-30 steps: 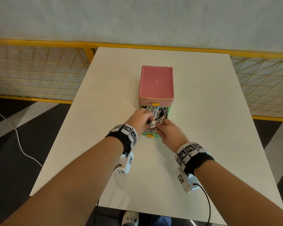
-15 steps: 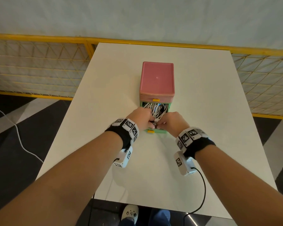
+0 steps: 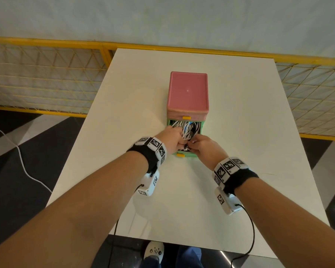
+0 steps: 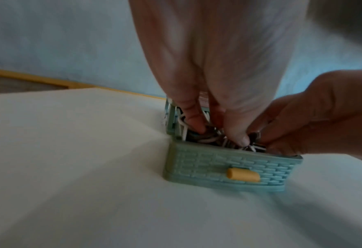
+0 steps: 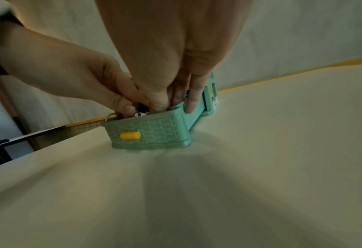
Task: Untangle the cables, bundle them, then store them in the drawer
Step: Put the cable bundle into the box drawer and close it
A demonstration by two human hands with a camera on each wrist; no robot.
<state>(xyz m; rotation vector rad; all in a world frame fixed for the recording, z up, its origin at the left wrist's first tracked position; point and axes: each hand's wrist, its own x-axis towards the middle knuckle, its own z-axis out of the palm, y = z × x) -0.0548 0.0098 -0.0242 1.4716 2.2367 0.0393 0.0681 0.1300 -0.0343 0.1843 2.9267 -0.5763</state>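
Note:
A bundle of white, black and blue cables (image 3: 185,128) fills the pulled-out green drawer (image 3: 190,155) under the pink box (image 3: 188,91). My left hand (image 3: 172,139) reaches into the drawer's near left part. Its fingertips (image 4: 197,125) dig down among the cables (image 4: 207,139) and curl round them. My right hand (image 3: 203,146) reaches in from the near right and pinches cable ends beside the left thumb. One of its fingers (image 5: 193,100) lies outside on the drawer's side wall. Both hands hide the near half of the bundle.
The drawer's woven front (image 4: 228,167) carries a yellow handle (image 4: 242,174) and faces me. A second yellow handle (image 3: 186,118) marks the pink drawer above, which is closed. The white table (image 3: 240,132) ends at a yellow mesh railing (image 3: 46,84) at the back and left.
Both hands have gone further forward and lower into the drawer. The connector end they held up over the drawer's front edge now sits down inside among the cables.

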